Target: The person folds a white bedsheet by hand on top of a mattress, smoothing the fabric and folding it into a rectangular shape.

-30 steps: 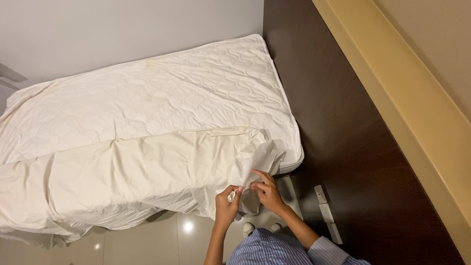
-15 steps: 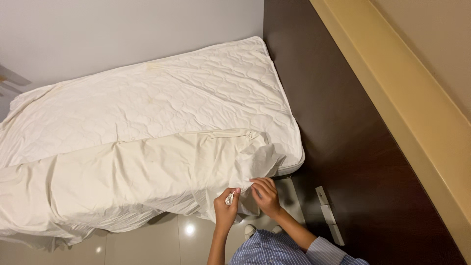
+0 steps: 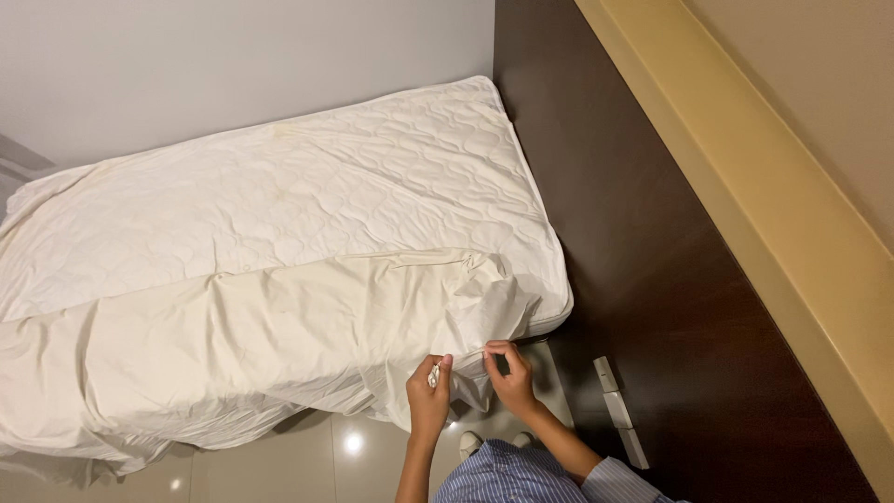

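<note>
Sleeve [image 3: 596,480]: blue-and-white striped, at the bottom edge of the view, on the person's right arm; striped cloth of the same kind [image 3: 503,475] sits beside it.

Left hand [image 3: 428,396]: raised in front of the bed's near corner, fingers [image 3: 438,371] pressed together and pinching a small gather of the sheet's edge.

Right hand [image 3: 510,374]: just beside the left, apart from it by a narrow gap; fingers curled and closed on the same hanging edge of the sheet.

Sheet [image 3: 261,359]: cream, crumpled, lying over the near side of the bed. Its long axis runs along the bed's length, from the far left of the view to the corner by the hands. The held corner points toward the dark headboard wall; the lower edge hangs off the bed's side toward the floor.

Floor [image 3: 317,461]: pale glossy tiles with light spots reflected.

White blocks [image 3: 619,410]: three, in a line low on the dark panel, right of the hands.

Mattress [image 3: 307,186]: white quilted cover, bare on its far half, long axis parallel to the sheet's.

Headboard wall [image 3: 670,279]: dark wood panel, touching the bed's end.

Pale wall [image 3: 233,65]: beyond the bed.
</note>
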